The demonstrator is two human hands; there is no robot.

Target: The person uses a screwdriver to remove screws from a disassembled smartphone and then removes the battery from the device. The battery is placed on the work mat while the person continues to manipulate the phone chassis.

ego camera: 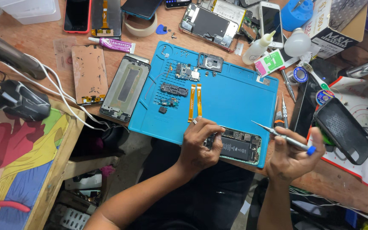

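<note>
1. The left hand point(199, 145) curls its fingers over the near end of the opened phone point(237, 145), pinning it flat so it cannot slide on the blue mat point(239, 98).
2. The right hand point(292, 159) is closed around a slim screwdriver point(282, 137), its tip raised and aimed left toward the phone, just beside it.
3. Beyond the left hand, two orange flex cables point(195, 102) and small circuit boards point(187, 72) lie spread apart on the mat, apparently kept in order.
4. A dark phone case point(346, 130) rests on the surface right of the right hand.
</note>
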